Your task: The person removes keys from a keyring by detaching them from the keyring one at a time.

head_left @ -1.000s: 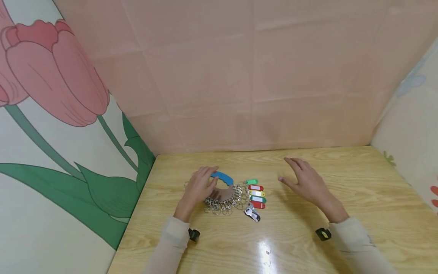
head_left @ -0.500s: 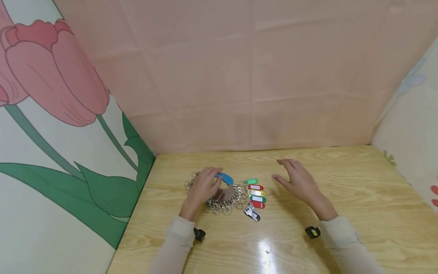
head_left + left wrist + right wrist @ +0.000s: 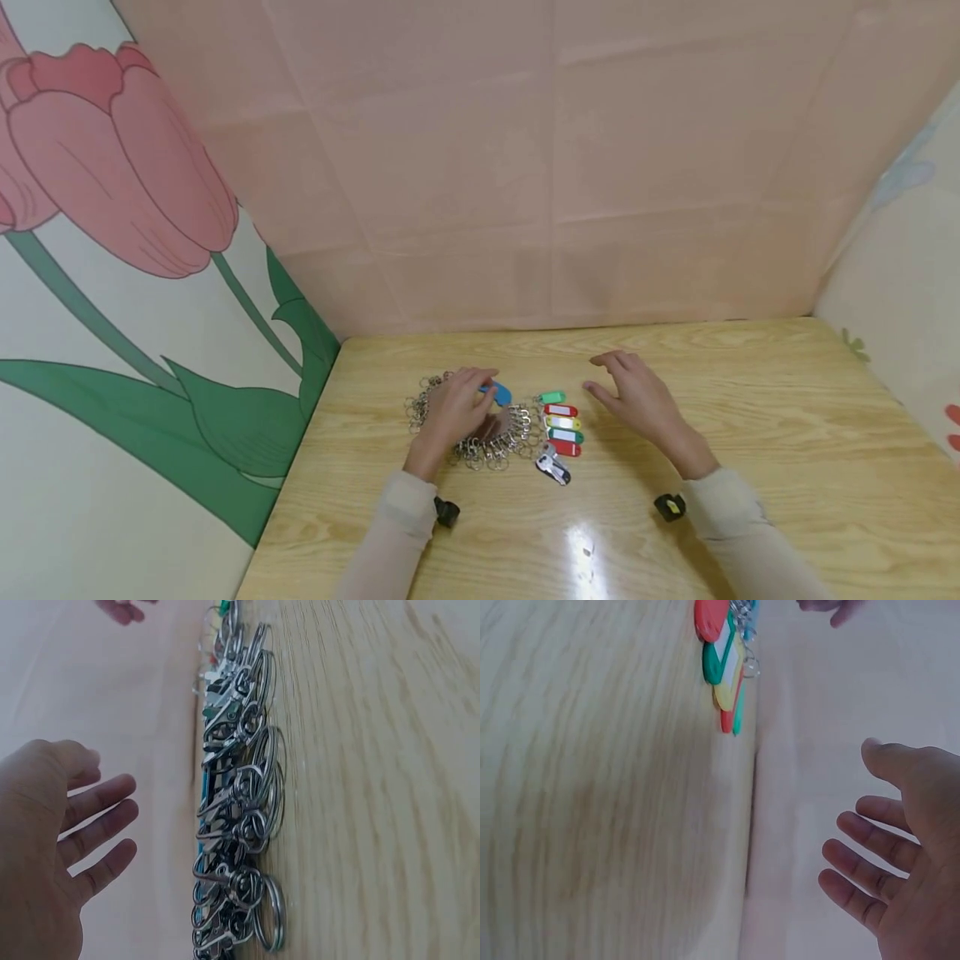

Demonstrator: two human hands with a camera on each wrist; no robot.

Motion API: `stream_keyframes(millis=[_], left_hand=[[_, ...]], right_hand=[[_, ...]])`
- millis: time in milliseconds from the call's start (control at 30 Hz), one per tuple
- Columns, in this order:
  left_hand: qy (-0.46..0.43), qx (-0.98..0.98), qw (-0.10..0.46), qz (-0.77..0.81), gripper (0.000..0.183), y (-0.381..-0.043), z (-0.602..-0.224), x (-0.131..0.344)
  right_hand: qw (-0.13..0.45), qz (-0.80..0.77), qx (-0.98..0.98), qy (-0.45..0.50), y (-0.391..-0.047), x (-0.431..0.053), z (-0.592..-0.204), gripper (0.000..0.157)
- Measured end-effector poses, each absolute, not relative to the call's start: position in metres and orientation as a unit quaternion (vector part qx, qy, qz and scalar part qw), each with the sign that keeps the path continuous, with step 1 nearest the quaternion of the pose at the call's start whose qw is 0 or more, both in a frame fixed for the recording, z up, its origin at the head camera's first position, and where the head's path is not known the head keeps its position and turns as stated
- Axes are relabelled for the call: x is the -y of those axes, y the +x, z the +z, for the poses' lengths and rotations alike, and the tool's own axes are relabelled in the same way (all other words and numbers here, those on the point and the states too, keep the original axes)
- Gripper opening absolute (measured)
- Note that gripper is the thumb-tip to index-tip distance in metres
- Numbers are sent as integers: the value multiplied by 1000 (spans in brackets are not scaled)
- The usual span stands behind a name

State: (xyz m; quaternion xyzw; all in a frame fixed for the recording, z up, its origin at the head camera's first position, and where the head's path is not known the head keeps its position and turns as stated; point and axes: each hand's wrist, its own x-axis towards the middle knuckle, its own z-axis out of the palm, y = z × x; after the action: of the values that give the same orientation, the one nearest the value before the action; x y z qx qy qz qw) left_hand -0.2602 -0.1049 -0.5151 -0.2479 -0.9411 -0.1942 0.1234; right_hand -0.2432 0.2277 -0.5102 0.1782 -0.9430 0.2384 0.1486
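Observation:
On the table lies a key holder with a blue curved handle [image 3: 501, 393] and a fringe of metal snap hooks and split rings [image 3: 251, 791]. My left hand [image 3: 453, 408] hovers over its left part with loosely bent fingers, hiding some of it in the head view. Nothing is between those fingers in the left wrist view. To the holder's right, plastic key tags are lined up: a light green tag [image 3: 552, 397], a yellow tag [image 3: 563, 423], a dark green tag [image 3: 565, 436] and two red ones. Right of them my right hand [image 3: 641, 402] is held in the air, fingers relaxed, holding nothing.
Just in front of the tags lie silver keys with a dark tag [image 3: 553, 468]. The wooden table [image 3: 787, 433] meets a pink cloth backdrop [image 3: 465, 167] behind and a tulip-painted wall [image 3: 135, 250] at the left. A light glare shows near the front.
Both hands have moved toward each other: the left slid rightward over the key holder, uncovering its left rings, and the right came leftward toward the tags. The objects have stayed put.

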Motion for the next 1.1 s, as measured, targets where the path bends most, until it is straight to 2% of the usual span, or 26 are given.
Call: stream_keyframes(millis=[667,1100], left_hand=[[-276,931,82,-225,29,-264,-524,92],[-295,930,90,-200,26,-266,-531,86]], right_hand=[[133,224,945,197,-247,-200,-522,42],[127,223,945,202,-250,-193,-527,40]])
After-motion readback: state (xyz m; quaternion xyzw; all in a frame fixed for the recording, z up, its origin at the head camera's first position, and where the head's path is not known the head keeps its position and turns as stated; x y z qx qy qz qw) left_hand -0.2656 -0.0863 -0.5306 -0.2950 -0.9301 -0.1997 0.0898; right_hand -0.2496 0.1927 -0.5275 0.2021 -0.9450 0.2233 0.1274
